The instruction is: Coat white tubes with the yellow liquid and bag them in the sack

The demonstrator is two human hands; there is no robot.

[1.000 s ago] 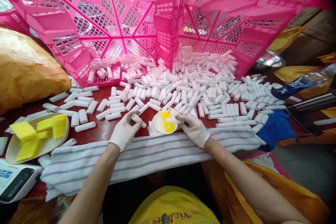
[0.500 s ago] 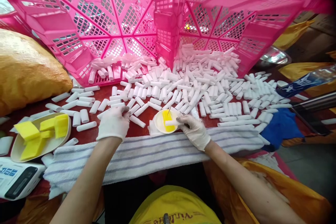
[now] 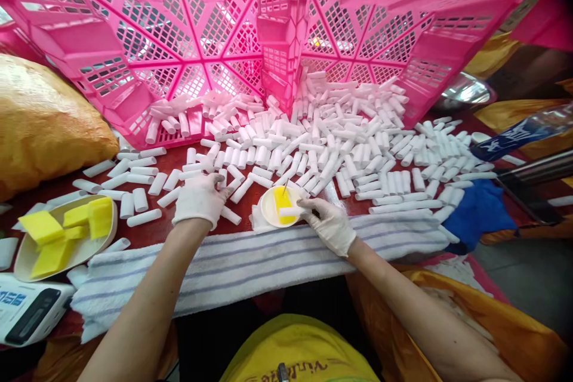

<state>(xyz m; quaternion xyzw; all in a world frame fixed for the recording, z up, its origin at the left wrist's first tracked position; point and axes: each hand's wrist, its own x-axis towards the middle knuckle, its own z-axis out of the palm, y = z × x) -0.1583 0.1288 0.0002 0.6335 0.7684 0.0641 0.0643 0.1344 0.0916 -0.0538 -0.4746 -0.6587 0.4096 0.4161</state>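
Note:
My right hand (image 3: 329, 222), in a white glove, pinches a short white tube (image 3: 289, 212) by its right end. The tube lies across a yellow sponge (image 3: 282, 196) in a small white dish (image 3: 265, 215). A thin metal pin (image 3: 287, 185) stands up from the sponge. To the left, my gloved left hand (image 3: 197, 202) reaches among loose tubes, its fingertips bent and a little apart. They are close to a tilted tube (image 3: 242, 190); whether they touch it is hard to see.
A large pile of white tubes (image 3: 331, 131) spills from two pink baskets (image 3: 201, 62). A striped towel (image 3: 268, 253) runs along the front edge. At left are a bowl (image 3: 101, 243) of yellow sponges, a white device (image 3: 33, 310) and an orange sack (image 3: 49, 125). A blue cloth (image 3: 481, 215) lies right.
My left hand has moved slightly right and forward into the tubes, its fingers parting. My right hand keeps the tube over the sponge. The whole view has shifted a little.

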